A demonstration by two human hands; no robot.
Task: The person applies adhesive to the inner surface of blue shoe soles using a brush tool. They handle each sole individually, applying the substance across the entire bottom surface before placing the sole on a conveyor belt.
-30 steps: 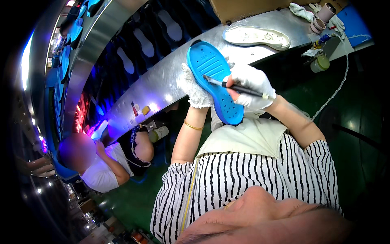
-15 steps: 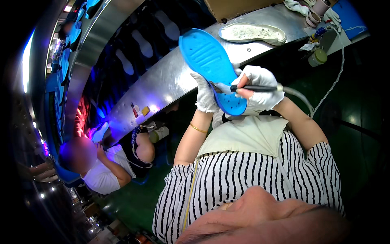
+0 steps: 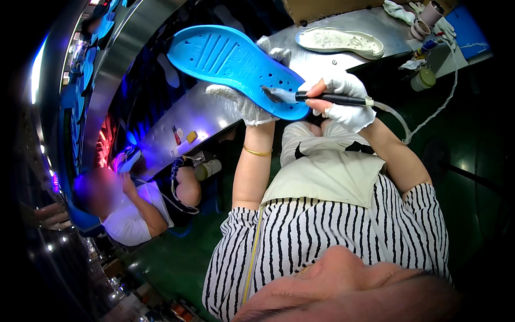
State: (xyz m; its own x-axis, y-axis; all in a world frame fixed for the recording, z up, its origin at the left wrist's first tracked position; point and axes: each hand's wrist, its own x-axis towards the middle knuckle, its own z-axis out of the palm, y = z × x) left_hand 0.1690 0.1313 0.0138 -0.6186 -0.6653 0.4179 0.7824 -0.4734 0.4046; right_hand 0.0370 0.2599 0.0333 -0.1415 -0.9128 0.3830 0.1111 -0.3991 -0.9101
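Note:
A blue shoe sole (image 3: 228,56), with ridges toward one end and small holes toward the other, is gripped across its width by my gloved left hand (image 3: 244,104). The thumb lies along the near edge and the fingers show past the far edge. My right hand (image 3: 343,99), in a white glove with bare fingertips, is closed around the black handle of a brush (image 3: 327,98). Its pale bristles with a dark tip rest against the holed end of the sole. A thin hose (image 3: 394,115) runs from the handle's back end.
Beyond my hands runs a metal bench (image 3: 209,115) with a whitish sole (image 3: 340,42) on it. Tape rolls (image 3: 421,27) and a greenish jar (image 3: 424,79) are at the right. Soles lie on a dark conveyor (image 3: 171,70). A seated co-worker (image 3: 131,209) handles a sole at left.
My left hand has turned the blue sole counterclockwise, its ridged end swinging left. The brush has moved slightly left and up, farther onto the holed end. The co-worker has shifted a little.

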